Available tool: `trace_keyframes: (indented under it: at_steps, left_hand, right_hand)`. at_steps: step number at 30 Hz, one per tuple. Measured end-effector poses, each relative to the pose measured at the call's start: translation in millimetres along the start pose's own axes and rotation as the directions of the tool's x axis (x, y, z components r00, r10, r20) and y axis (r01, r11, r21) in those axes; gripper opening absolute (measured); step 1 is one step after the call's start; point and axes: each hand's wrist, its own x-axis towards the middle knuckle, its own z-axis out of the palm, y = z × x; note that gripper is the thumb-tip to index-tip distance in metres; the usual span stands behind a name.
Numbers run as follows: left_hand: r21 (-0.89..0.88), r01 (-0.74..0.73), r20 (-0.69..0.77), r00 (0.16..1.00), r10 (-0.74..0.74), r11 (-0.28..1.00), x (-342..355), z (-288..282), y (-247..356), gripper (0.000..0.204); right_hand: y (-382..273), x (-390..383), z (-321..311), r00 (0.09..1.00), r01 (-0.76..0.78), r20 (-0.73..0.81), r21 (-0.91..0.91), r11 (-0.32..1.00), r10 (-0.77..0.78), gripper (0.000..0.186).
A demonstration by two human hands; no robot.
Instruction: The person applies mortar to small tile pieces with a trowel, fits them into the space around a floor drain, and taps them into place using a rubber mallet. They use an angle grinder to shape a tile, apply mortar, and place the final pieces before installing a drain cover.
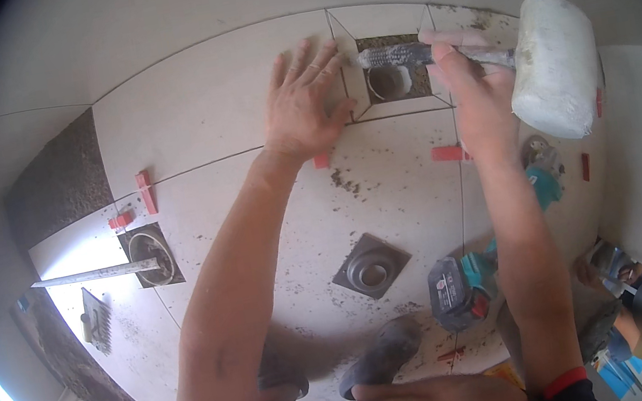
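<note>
My left hand [304, 102] lies flat with fingers spread on a pale floor tile [196, 103], just left of a square cut-out with a round drain pipe [389, 82]. My right hand [458, 69] grips the grey handle of a white rubber mallet [554, 64]. The mallet's head hangs to the right of the cut-out, and its handle crosses above the pipe. A narrow trimmed tile strip [351, 70] sits between my left fingers and the opening.
Red tile-levelling clips [145, 192] dot the joints. A square metal drain cover [370, 266] lies loose on the mortar-spattered tile. A teal cordless angle grinder [468, 282] rests lower right. A second drain opening [152, 255], a notched trowel [94, 319] and bare mortar bed [58, 183] are at left.
</note>
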Motion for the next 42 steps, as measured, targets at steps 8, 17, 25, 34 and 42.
trace_keyframes:
  at_steps: [8, 17, 25, 34, 42]
  left_hand:
    - [-0.078, 0.042, -0.018, 0.999, -0.044, 0.996, 0.7, -3.6, 2.9, 0.070]
    - [-0.133, 0.091, -0.042, 0.994, -0.098, 0.987, 0.0, -4.1, 4.1, 0.085]
    - [-0.173, 0.091, -0.054, 0.993, -0.101, 0.981, -0.5, -4.0, 3.2, 0.085]
    - [-0.179, 0.080, -0.065, 0.994, -0.093, 0.981, -0.3, -1.2, 1.4, 0.084]
    - [-0.174, 0.070, -0.082, 0.993, -0.086, 0.982, -0.6, 0.2, 1.0, 0.083]
  right_hand:
    - [-1.6, 4.8, 15.4, 0.994, -0.078, -0.081, -0.089, 0.993, 0.071, 0.025]
    - [-3.4, 3.6, 18.3, 0.998, -0.020, -0.061, -0.076, 0.997, 0.015, 0.021]
    - [-4.0, -5.1, 17.4, 0.999, 0.047, -0.026, 0.098, 0.994, -0.044, 0.017]
    - [-6.5, -17.8, 7.5, 0.998, -0.055, 0.019, 0.045, 0.997, 0.054, 0.021]
    - [-10.6, -20.8, 3.1, 0.997, -0.065, 0.040, 0.049, 0.997, 0.063, 0.023]
